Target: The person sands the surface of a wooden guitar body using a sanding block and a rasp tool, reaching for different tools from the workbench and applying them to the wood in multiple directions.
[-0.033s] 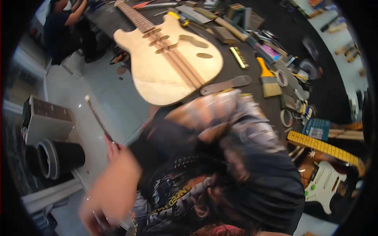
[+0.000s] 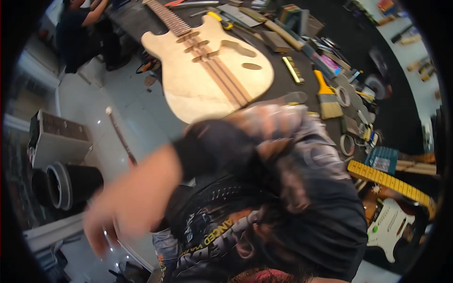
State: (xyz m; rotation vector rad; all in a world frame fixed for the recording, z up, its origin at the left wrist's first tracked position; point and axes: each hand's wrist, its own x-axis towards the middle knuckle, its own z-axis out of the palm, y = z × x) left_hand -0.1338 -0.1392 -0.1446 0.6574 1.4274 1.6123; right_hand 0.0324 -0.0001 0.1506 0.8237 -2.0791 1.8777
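At the left, a thin dark stick (image 2: 121,137) with a pale rounded tip slants upward over the floor. Its lower end meets the fingers of my left hand (image 2: 132,162), which seem closed on it. Most of that hand is hidden behind my right hand (image 2: 134,198), which reaches across from the right in a black sleeve. Motion smears its fingers, so I cannot tell whether they hold anything. Beyond my arms, a pale wooden electric guitar body (image 2: 188,87) with a dark striped centre and several cut-outs lies on the dark bench, its neck (image 2: 167,16) pointing away.
A yellow-handled brush (image 2: 327,96), tape rolls (image 2: 347,145) and several tools crowd the bench at the right. Another guitar with a white pickguard (image 2: 389,226) lies lower right. A black bin (image 2: 78,184) and cabinet (image 2: 61,139) stand left. A person (image 2: 82,35) sits upper left.
My right hand has moved slightly left and now hides more of my left hand. The whole view has shifted a little, with the bench sliding right.
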